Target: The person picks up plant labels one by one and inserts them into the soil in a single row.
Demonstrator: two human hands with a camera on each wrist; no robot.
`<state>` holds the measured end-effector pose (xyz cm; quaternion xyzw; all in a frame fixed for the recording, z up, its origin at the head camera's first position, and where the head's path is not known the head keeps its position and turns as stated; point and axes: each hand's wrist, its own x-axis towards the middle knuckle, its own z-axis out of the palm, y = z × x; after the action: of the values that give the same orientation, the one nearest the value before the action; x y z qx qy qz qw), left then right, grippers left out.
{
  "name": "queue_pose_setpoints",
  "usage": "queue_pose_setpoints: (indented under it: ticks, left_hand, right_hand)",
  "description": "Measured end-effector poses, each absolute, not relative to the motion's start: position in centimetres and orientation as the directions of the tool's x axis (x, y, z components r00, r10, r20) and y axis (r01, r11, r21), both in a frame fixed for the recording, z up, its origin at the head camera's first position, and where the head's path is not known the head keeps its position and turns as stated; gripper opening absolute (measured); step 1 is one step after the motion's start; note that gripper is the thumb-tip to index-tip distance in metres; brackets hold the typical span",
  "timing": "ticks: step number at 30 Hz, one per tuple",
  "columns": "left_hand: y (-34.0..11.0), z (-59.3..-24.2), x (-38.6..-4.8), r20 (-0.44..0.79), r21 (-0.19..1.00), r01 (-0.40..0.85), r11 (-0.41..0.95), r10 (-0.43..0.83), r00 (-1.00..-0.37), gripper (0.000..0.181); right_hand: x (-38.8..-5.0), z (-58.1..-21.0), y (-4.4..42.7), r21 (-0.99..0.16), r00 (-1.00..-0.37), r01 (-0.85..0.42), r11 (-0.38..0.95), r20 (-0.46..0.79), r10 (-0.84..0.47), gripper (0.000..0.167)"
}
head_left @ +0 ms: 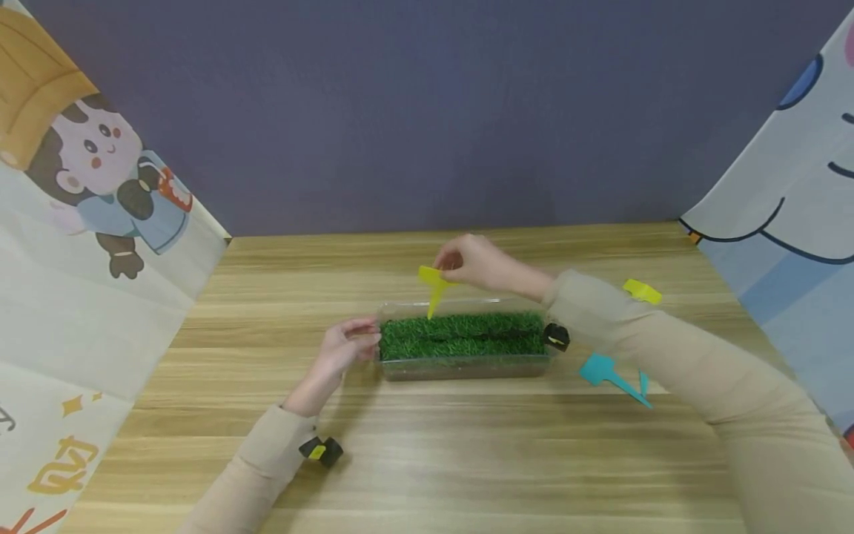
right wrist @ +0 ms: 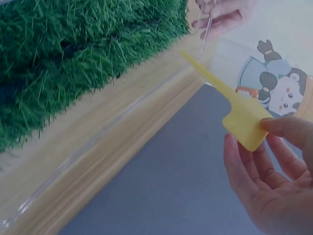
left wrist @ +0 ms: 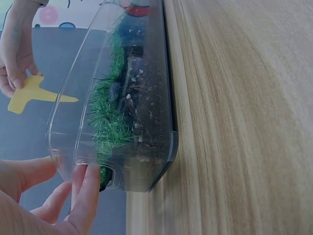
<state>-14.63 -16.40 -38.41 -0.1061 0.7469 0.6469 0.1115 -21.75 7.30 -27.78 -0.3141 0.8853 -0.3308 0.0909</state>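
Note:
A clear plastic planter box (head_left: 467, 368) holds two strips of green artificial grass (head_left: 460, 347) above dark, speckled soil-like material (left wrist: 142, 98). My left hand (head_left: 343, 345) holds the box's left end, its thumb and fingertips at the end wall and rim. Between thumb and fingers, my right hand (head_left: 477, 261) pinches a yellow T-shaped plant label (right wrist: 247, 122) by its broad head. The label's pointed stem slants down above the back left part of the grass. In the left wrist view, its tip appears behind the clear wall, apart from the grass.
Right of the box lies a blue plant label (head_left: 600, 368), with another blue piece (head_left: 643, 382) beside it. A yellow label (head_left: 642, 291) shows behind the right sleeve. The wooden table (head_left: 427, 460) meets a dark back panel (head_left: 427, 119), with printed cartoon panels on both sides.

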Motion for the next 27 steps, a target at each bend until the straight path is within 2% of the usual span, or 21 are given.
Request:
queue_pose_setpoints:
  ticks: [8, 15, 27]
  left_hand:
    - [-16.5, -38.4, -14.6, -0.3, 0.944, -0.299, 0.142, -0.011, -0.954, 0.04]
    - [-16.5, -38.4, -14.7, -0.306, 0.942, -0.305, 0.137, -0.014, -0.952, 0.039]
    - [-16.5, -38.6, -14.7, -0.297, 0.946, -0.296, 0.134, -0.013, -0.955, 0.038]
  right_hand:
    - [-21.4, -28.8, 5.8, -0.652, -0.743, -0.542, 0.531, 0.077, -0.665, 0.015]
    - [-21.0, -29.3, 4.7, -0.678, -0.738, -0.511, 0.529, 0.03, -0.674, 0.016]
    - [-20.9, -30.3, 3.1, -0.638, -0.723, -0.545, 0.544, 0.028, -0.69, 0.013]
